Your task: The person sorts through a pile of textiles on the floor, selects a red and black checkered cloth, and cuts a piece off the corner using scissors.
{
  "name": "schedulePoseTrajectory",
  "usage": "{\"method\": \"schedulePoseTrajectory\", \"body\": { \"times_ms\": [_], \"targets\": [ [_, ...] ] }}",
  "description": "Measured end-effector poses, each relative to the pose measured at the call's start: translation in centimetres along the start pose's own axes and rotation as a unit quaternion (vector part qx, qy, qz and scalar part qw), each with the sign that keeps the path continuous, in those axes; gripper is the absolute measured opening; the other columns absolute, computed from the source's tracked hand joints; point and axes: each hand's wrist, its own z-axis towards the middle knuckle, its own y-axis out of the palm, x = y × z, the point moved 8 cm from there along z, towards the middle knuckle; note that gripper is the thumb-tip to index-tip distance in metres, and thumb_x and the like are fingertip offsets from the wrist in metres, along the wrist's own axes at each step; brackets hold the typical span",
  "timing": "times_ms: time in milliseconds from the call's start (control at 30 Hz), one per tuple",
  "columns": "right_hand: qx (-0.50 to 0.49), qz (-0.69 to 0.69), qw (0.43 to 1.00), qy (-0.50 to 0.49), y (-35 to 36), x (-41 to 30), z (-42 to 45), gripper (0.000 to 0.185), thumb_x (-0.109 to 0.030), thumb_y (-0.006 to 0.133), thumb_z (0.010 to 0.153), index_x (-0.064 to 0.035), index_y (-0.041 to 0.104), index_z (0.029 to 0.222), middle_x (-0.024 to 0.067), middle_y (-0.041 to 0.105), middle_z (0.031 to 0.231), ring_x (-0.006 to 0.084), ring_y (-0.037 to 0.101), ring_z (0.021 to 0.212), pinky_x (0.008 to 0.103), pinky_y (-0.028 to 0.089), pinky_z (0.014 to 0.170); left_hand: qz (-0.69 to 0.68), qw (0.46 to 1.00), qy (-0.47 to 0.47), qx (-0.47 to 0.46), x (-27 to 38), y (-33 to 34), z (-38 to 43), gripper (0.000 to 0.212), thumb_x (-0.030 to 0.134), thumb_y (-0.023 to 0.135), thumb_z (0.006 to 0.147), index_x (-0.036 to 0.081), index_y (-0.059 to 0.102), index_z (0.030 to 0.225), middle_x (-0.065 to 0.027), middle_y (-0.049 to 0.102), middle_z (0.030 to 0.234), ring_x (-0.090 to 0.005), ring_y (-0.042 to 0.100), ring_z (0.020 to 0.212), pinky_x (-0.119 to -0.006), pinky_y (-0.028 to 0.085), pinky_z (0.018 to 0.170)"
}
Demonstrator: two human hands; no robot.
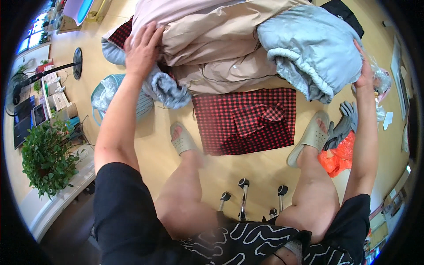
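Observation:
A bulky heap of beige fabric (212, 43), which looks like a padded garment, lies before me on the floor. My left hand (144, 49) rests on its left part, fingers spread over the cloth. Below that hand is a gathered grey cuff (169, 87), and red-black checked fabric (122, 34) shows at the left edge. My right hand (364, 69) touches the outer edge of a puffy light blue-grey part (314, 49) with a gathered rim; its fingers are partly hidden. Between my feet lies a red-black checked cloth (212, 126) with a smaller crumpled checked piece (255, 116) on it.
A blue basket (142, 106) holding clear plastic stands at left. Grey gloves (341, 129) and an orange plastic bag (341, 152) lie beside my right foot. Chair casters (243, 183) are below me. A fan (77, 63) and a leafy plant (49, 155) are farther left.

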Motion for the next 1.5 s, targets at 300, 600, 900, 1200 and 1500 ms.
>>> {"method": "schedulePoseTrajectory", "body": {
  "times_ms": [300, 600, 900, 1200, 1500],
  "targets": [
    [0.073, -0.119, 0.99, 0.035, 4.6, 13.6, -4.2, 0.076, -0.026, 0.072, 0.089, -0.0107, 0.03, 0.15, 0.0068, 0.044, 0.147, 0.0251, 0.041, 0.136, 0.046, 0.037, 0.112, -0.028, 0.991, -0.122, -0.056, 2.5, 1.0, -4.0, 0.102, 0.021, 0.082, 0.064, 0.035, 0.03, 0.152, -0.0086, 0.024, 0.158, -0.0341, 0.033, 0.139, -0.061, 0.039, 0.099],
    [0.147, -0.212, 0.962, -0.094, -0.2, 3.4, -5.1, 0.026, -0.007, 0.063, 0.078, -0.0005, 0.061, 0.103, 0.0053, 0.064, 0.091, 0.0163, 0.064, 0.082, 0.0336, 0.054, 0.081, 0.135, 0.978, -0.069, -0.143, -10.6, -1.1, -6.7, 0.086, 0.003, 0.054, 0.086, 0.047, 0.022, 0.152, -0.0015, 0.034, 0.157, -0.0229, 0.049, 0.131, -0.05, 0.045, 0.097],
    [0.151, -0.058, 0.987, 0.002, 0.1, 10.6, -11.0, 0.024, -0.008, 0.06, 0.077, 0.002, 0.062, 0.098, 0.0081, 0.064, 0.093, 0.0202, 0.065, 0.088, 0.0376, 0.054, 0.088, 0.183, 0.963, -0.097, -0.171, -8.6, 2.0, -5.8, 0.074, 0.005, 0.046, 0.091, 0.048, 0.03, 0.149, 0.0007, 0.029, 0.159, -0.0263, 0.039, 0.138, -0.052, 0.035, 0.108],
    [0.117, -0.03, 0.992, 0.035, 3.4, 10.6, -12.3, 0.05, -0.009, 0.057, 0.076, 0.0084, 0.054, 0.123, 0.0182, 0.064, 0.116, 0.0307, 0.064, 0.107, 0.0427, 0.051, 0.097, -0.256, 0.952, 0.144, 0.091, 11.5, -6.6, 5.1, 0.04, 0.005, 0.057, 0.088, 0.008, 0.059, 0.127, -0.0155, 0.065, 0.119, -0.0311, 0.061, 0.111, -0.04, 0.05, 0.095],
    [0.127, 0.01, 0.991, 0.032, 2.5, 10.0, -12.3, 0.041, -0.008, 0.058, 0.077, 0.0074, 0.059, 0.115, 0.0165, 0.066, 0.11, 0.0282, 0.064, 0.102, 0.0416, 0.051, 0.097, -0.22, 0.942, 0.138, -0.212, 13.3, -0.5, 4.9, 0.034, 0.038, 0.073, 0.08, 0.008, 0.075, 0.096, -0.0215, 0.049, 0.135, -0.0395, 0.049, 0.122, -0.047, 0.043, 0.098]
  ]
}}
